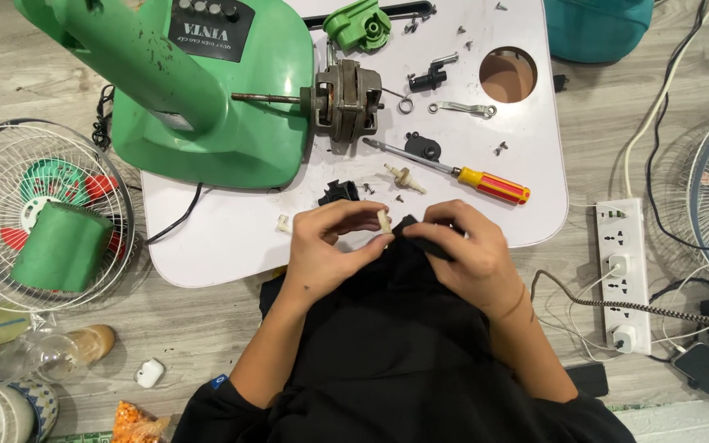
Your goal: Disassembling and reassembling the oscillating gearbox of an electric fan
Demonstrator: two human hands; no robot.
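My left hand (pixel 330 242) pinches a small cream plastic part (pixel 383 220) between thumb and fingers. My right hand (pixel 465 250) holds a small black plastic part (pixel 410 226) right beside it, the two parts touching at the near edge of the white table (pixel 215 238). Just beyond my hands lie a cream gear piece (pixel 404 178), a black plastic piece (pixel 339 193) and a screwdriver with a red and yellow handle (pixel 453 171). A bare fan motor with its shaft (pixel 342 100) rests next to the green fan base (pixel 207 90).
Screws, a green housing piece (pixel 359 23) and small metal parts are scattered over the table's far side, near a round hole (pixel 508 75). A wire fan guard (pixel 38 215) holding green parts lies on the floor at left. A white power strip (pixel 624 271) with cables sits at right.
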